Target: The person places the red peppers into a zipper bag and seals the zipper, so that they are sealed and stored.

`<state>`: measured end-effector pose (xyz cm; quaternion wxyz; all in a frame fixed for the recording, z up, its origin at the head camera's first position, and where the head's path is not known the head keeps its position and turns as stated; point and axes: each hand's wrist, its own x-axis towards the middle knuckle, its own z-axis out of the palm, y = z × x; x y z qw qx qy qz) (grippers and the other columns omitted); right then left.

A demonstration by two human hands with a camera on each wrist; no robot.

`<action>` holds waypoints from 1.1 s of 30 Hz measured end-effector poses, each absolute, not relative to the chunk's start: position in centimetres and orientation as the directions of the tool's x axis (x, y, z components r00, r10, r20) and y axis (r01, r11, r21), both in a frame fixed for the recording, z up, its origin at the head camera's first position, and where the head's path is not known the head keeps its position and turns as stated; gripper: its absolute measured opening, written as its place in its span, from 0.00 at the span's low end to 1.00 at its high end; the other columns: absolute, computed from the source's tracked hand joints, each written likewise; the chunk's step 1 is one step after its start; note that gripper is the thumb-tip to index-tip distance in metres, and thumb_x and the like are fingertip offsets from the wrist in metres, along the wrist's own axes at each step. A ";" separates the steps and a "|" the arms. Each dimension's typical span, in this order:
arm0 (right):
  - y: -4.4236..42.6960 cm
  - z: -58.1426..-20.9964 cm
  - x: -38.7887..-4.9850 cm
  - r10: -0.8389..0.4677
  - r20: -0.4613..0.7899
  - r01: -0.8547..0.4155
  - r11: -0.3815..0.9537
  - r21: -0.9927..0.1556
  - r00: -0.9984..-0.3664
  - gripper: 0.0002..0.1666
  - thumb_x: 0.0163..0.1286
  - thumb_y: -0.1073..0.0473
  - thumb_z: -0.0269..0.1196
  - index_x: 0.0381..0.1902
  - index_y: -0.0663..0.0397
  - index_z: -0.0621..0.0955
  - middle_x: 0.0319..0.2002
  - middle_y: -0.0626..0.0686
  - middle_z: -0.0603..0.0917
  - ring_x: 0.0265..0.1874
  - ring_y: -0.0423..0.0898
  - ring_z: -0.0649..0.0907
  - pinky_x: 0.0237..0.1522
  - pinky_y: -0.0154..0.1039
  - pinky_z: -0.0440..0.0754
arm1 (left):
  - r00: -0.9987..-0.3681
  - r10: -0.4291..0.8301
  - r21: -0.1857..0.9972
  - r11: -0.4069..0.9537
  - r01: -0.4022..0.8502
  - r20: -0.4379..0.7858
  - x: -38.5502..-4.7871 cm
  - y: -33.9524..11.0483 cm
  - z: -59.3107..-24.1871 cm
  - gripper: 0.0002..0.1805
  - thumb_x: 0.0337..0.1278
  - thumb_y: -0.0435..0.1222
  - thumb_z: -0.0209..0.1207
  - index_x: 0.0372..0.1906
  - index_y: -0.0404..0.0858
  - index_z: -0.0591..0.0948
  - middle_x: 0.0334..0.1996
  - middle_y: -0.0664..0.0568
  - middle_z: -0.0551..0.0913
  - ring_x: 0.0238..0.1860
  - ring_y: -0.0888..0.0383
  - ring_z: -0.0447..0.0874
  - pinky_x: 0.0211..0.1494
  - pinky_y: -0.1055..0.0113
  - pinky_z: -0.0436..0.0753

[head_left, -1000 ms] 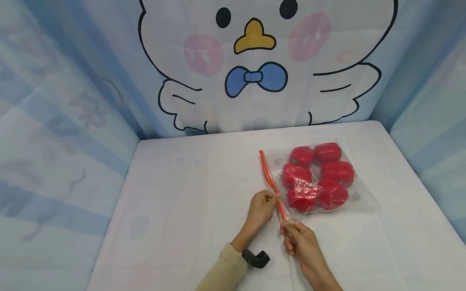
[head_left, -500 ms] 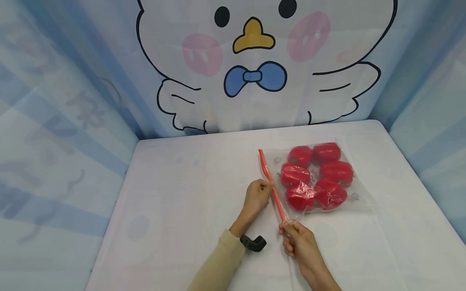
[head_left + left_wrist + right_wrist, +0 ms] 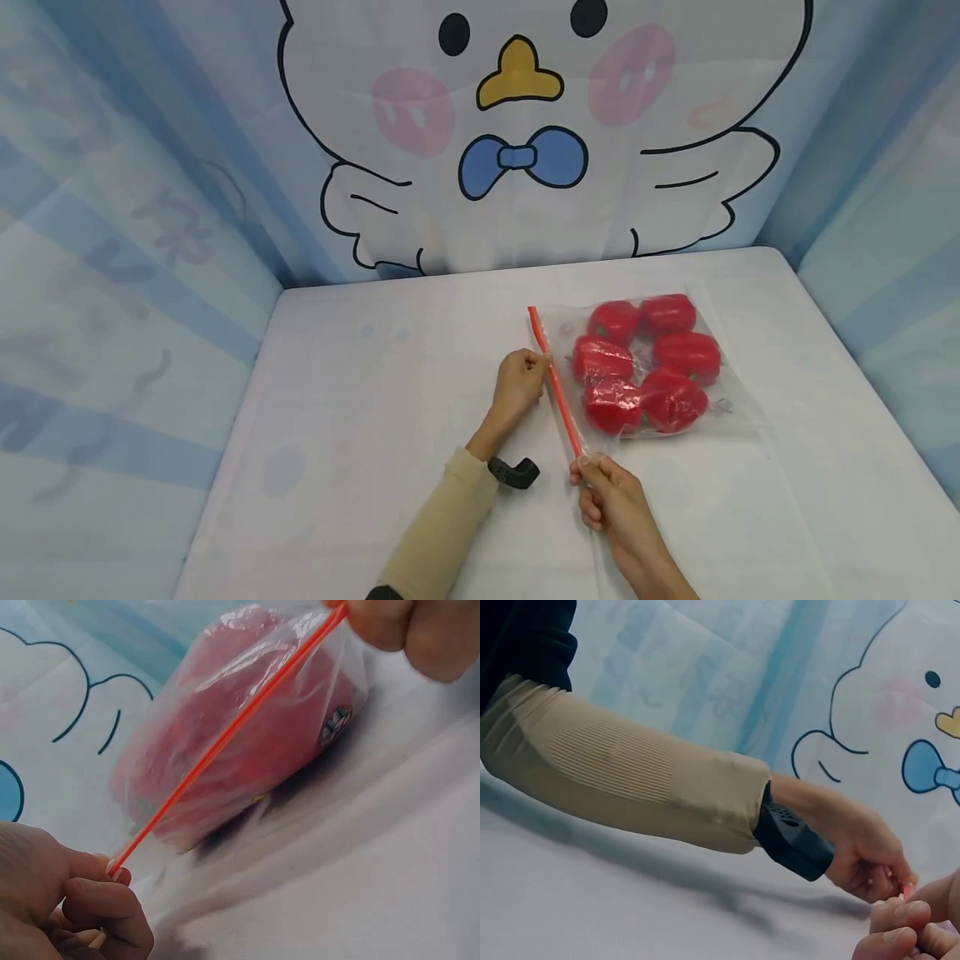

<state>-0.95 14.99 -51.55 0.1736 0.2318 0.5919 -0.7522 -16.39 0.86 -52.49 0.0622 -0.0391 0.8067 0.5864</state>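
A clear zip bag (image 3: 561, 327) holding several red bell peppers (image 3: 686, 357) lies on the right part of the table. Its orange-red zip strip (image 3: 564, 408) runs along the bag's left side. My left hand (image 3: 517, 387) pinches the strip towards its far end, while my right hand (image 3: 618, 508) grips the near end between thumb and fingers. In the left wrist view the strip (image 3: 225, 739) is stretched straight between my left hand (image 3: 75, 900) and my right hand (image 3: 412, 630). The right wrist view shows both hands close together, the strip mostly hidden.
A white cloth covers the table (image 3: 360, 433). Behind it hangs a curtain (image 3: 525, 225) printed with a cartoon bird, and patterned curtains stand at both sides. A black device (image 3: 514, 473) is worn on the left wrist, below a beige sleeve (image 3: 450, 517).
My left hand has slid away from me along the zip strip, towards its far end. The bulging strip now lies straighter. My right hand stays at the near end.
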 end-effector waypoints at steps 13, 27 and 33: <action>14.8 -51.4 -0.8 0.015 -0.546 0.524 -0.259 -0.811 -0.838 0.10 0.77 0.56 0.61 0.40 0.58 0.80 0.33 0.48 0.79 0.14 0.34 0.64 0.17 0.27 0.61 | -0.994 0.014 0.920 0.380 -0.091 -0.104 -20.0 0.2 -52.5 0.17 0.74 0.41 0.59 0.39 0.30 0.87 0.15 0.57 0.75 0.16 0.66 0.72 0.22 0.74 0.70; 14.6 -51.6 -0.7 0.018 -0.546 0.525 -0.252 -0.813 -0.837 0.10 0.77 0.56 0.60 0.40 0.59 0.80 0.33 0.48 0.79 0.15 0.35 0.64 0.17 0.27 0.61 | -0.992 0.001 0.908 0.403 -0.116 -0.127 -22.4 -0.1 -52.6 0.19 0.75 0.41 0.58 0.41 0.28 0.89 0.13 0.57 0.74 0.14 0.66 0.71 0.20 0.75 0.70; 14.6 -51.5 -0.5 0.008 -0.554 0.537 -0.239 -0.809 -0.832 0.12 0.77 0.54 0.60 0.41 0.58 0.80 0.34 0.48 0.79 0.15 0.35 0.63 0.17 0.27 0.61 | -0.990 -0.015 0.892 0.433 -0.135 -0.142 -23.5 -0.5 -52.8 0.20 0.76 0.41 0.57 0.37 0.28 0.89 0.14 0.58 0.73 0.16 0.65 0.72 0.21 0.76 0.71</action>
